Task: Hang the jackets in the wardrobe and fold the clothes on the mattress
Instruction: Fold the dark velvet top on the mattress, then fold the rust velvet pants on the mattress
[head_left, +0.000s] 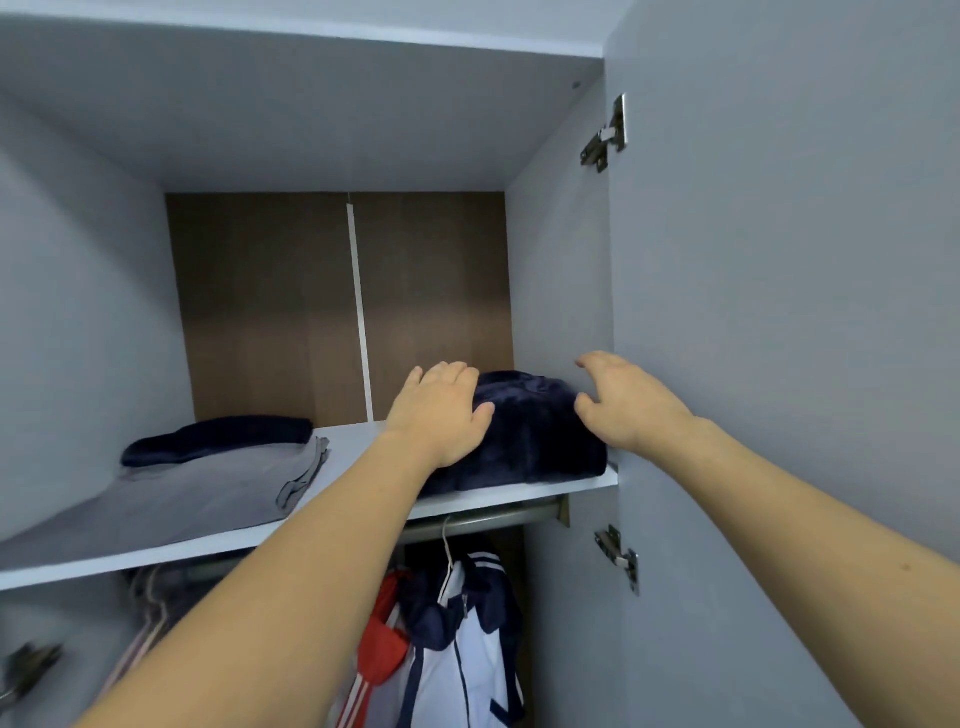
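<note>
You are reaching up into the wardrobe (561, 291) with both arms, working at the upper shelf (363, 436). Your left hand (441, 410) is resting flat on top of a folded dark navy fleece garment (530, 436), fingers laid over its top and thumb spread against its front face, pressing rather than grasping. Your right hand (623, 400) is hovering just beside the bundle's right end, close to the wardrobe's side wall, fingers loosely curved and grasping nothing; whether the fingertips are brushing the fabric is hard to tell. The bundle is sitting at the right end of the shelf, its front near the shelf's edge. At the left end, well apart from it, a folded grey garment (208, 488) is lying with another dark navy piece (218, 436) stacked on its back part. Below the shelf, on the rail (483, 519), a white and navy jacket (467, 623) is hanging from a hanger, with a red garment (384, 639) just beside it and more clothing blurring into the left. So the task is looking well advanced: jackets are hanging and folded clothes are sitting stored. You are likely finishing the settling of this bundle. The mattress is not in view, so what is waiting there cannot be judged.
</note>
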